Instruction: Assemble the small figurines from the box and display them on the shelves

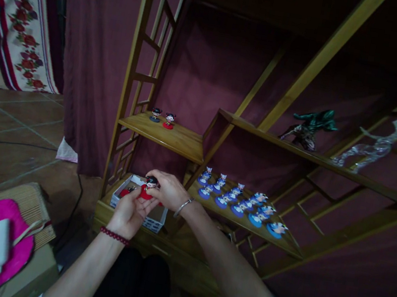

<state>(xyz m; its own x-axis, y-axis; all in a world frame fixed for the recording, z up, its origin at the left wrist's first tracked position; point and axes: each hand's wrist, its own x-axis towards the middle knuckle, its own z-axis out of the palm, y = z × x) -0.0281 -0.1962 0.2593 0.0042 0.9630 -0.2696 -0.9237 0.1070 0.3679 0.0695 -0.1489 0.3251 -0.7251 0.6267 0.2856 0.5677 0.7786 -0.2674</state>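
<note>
Head: figurine [148, 187] near box rim [153, 224]

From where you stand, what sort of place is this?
Probably a display corner in a home or small shop: a wooden shelf unit bears rows of small figurines and a clear animal statue.

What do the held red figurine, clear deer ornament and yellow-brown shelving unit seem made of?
Red, black-haired figurine: probably smooth painted plastic or resin, from its solid colours.
Clear deer-shaped ornament: glossy glass or acrylic, being transparent with bright highlights.
Yellow-brown shelving unit: likely varnished wood; its boards show slight sheen.
</note>
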